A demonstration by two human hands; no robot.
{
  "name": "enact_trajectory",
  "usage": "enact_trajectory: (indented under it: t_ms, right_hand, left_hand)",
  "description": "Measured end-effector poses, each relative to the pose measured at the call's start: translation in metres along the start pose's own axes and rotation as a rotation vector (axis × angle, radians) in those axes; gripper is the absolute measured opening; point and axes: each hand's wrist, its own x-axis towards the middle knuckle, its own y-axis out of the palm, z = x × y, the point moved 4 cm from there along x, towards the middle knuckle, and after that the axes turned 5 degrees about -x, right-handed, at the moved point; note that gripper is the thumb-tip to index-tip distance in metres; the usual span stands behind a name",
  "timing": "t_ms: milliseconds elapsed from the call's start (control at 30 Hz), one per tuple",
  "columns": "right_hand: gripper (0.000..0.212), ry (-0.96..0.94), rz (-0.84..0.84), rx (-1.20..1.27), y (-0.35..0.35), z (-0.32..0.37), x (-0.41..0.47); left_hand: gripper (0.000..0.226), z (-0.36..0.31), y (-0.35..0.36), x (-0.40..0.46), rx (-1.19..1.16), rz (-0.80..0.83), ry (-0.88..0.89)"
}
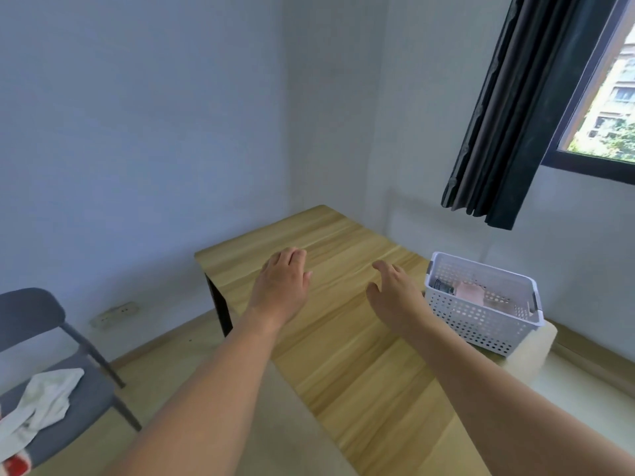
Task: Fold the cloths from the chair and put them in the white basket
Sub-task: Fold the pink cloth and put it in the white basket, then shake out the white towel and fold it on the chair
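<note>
A grey chair (pixel 32 314) stands at the lower left with a crumpled white cloth (pixel 44 400) on its seat and a bit of red and white cloth (pixel 15 463) at the frame's edge. The white perforated basket (pixel 481 321) sits on the right side of the wooden table (pixel 343 355) and holds a folded pink cloth (pixel 469 293) and a dark striped one (pixel 443 286). My left hand (pixel 283 283) and my right hand (pixel 395 290) reach out over the table with relaxed fingers, holding nothing. My right hand is just left of the basket.
The table stands in a corner between two pale walls. A dark curtain (pixel 508 132) hangs beside a window (pixel 611 97) at the upper right. A wall socket (pixel 115 312) sits low on the left wall. Light floor lies between the chair and the table.
</note>
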Motion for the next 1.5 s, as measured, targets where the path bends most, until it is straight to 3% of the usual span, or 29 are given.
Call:
enact_trajectory:
  t_ms: [333,667,867,1000,1233,1500]
  right_hand:
    - [0.051,0.104,-0.048,-0.001,0.04,0.15,-0.033]
    - [0.049,0.058,-0.034,0.035,0.096,0.265,-0.048]
    - [0.048,0.049,-0.071,0.018,0.166,0.392,-0.045]
    - [0.049,0.051,0.008,0.01,0.216,0.486,-0.045]
    - [0.051,0.067,-0.046,0.021,0.242,0.575,-0.025]
    - [0.047,-0.001,0.097,0.045,0.345,0.676,0.013]
  left_hand:
    - [0.047,0.146,-0.076,-0.032,-0.061,0.045,0.072]
    - [0.045,0.258,-0.128,-0.073,0.062,0.059,0.136]
    - [0.042,0.392,-0.181,-0.093,0.054,-0.015,0.164]
    - [0.041,0.482,-0.215,-0.105,0.102,0.024,0.237]
    - [0.041,0.589,-0.261,-0.101,0.066,-0.011,0.162]
    - [0.039,0.708,-0.269,-0.105,0.05,-0.029,0.128]
